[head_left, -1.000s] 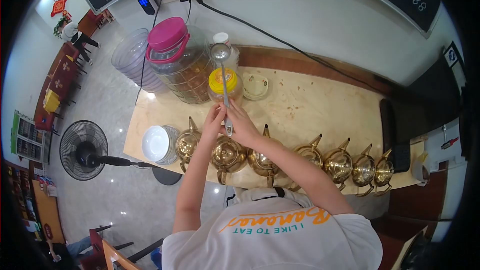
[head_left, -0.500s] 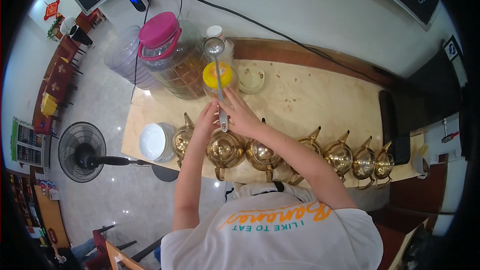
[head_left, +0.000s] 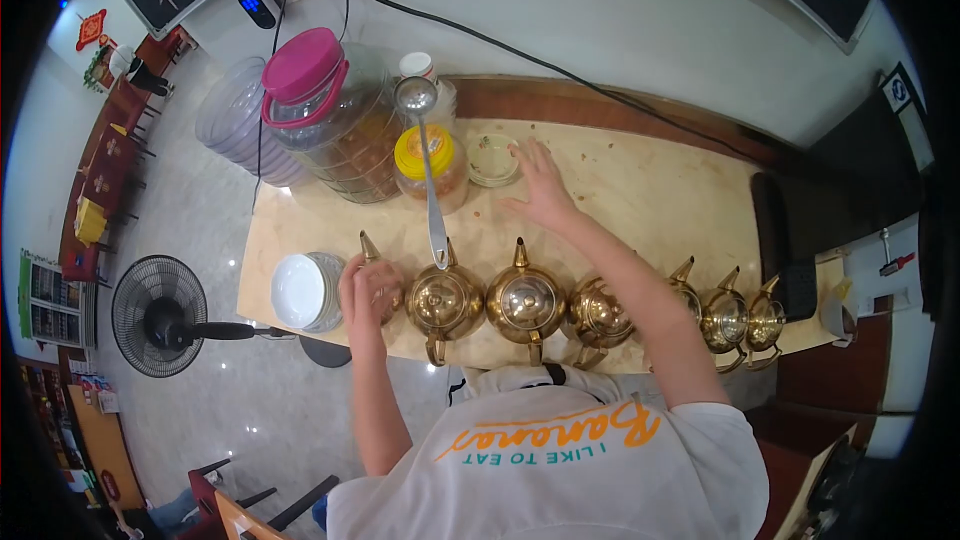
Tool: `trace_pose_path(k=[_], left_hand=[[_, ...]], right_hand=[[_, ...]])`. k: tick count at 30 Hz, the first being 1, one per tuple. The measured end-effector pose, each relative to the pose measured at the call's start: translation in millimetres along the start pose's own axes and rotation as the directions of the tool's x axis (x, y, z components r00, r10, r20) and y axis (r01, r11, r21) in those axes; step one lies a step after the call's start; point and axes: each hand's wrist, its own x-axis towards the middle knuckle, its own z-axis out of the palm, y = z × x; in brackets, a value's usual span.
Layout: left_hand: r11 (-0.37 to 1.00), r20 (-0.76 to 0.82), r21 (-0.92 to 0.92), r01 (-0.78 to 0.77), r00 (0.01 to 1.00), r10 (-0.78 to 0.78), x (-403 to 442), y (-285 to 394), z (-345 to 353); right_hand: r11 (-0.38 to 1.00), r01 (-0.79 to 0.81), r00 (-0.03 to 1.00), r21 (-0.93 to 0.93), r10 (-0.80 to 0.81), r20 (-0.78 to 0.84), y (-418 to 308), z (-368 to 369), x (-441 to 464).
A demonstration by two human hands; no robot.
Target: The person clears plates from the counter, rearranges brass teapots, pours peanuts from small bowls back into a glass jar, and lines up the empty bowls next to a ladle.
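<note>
My left hand (head_left: pixel 366 290) is over the leftmost gold teapot (head_left: pixel 390 302), by its spout; its fingers are blurred, so their grip cannot be made out. My right hand (head_left: pixel 543 190) is empty with fingers spread, just right of the small patterned dish (head_left: pixel 494 158). A long-handled metal ladle (head_left: pixel 431 190) rests across the yellow-lidded jar (head_left: pixel 424 152), bowl toward the wall and handle toward me. Neither hand touches it. Several more gold teapots (head_left: pixel 526 305) stand in a row along the near edge of the table.
A large pink-lidded jar (head_left: pixel 345 145) and stacked clear basins (head_left: pixel 240 125) stand at the back left. White bowls (head_left: pixel 302 292) are at the left edge. A fan (head_left: pixel 160 316) stands beyond. A black cable (head_left: pixel 520 55) runs along the wall. Another person (head_left: pixel 135 68) is far off.
My hands have parted from the ladle's handle. The left has moved left and down to the leftmost teapot; the right has moved right toward the dish and opened. The view has shifted slightly.
</note>
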Motion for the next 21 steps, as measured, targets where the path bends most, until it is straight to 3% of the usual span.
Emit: trace_pose_path(k=[5,9,11,15,19,21], left_hand=[[0.985,-0.441,0.096,-0.142,0.881,0.170,-35.7,-31.3,-45.0],[0.968,-0.625,-0.251,0.014,0.761,-0.173,-50.3,-65.3,-81.3],[0.892,-0.624,-0.450,0.045,0.699,-0.350,-50.0,-108.0,-105.4],[0.651,-0.553,-0.732,0.200,0.384,-0.739,-48.9,-176.8,-103.7],[0.386,-0.306,-0.917,0.100,0.441,-0.843,-25.4,-206.9,-82.9],[0.372,-0.293,-0.925,0.070,0.490,-0.821,-1.9,-208.3,-72.7]], right_hand=[[0.975,-0.080,0.974,-0.209,0.121,0.190,14.0,-5.1,30.0],[0.952,-0.023,0.938,-0.304,0.126,0.324,10.1,9.7,63.0],[0.945,-0.021,0.905,-0.327,0.157,0.395,13.4,25.3,79.1],[0.920,-0.008,0.866,-0.392,0.202,0.457,23.7,47.1,100.5],[0.915,0.016,0.853,-0.402,0.198,0.483,20.8,56.2,111.2],[0.929,0.038,0.848,-0.368,0.165,0.504,23.6,55.4,109.3]])
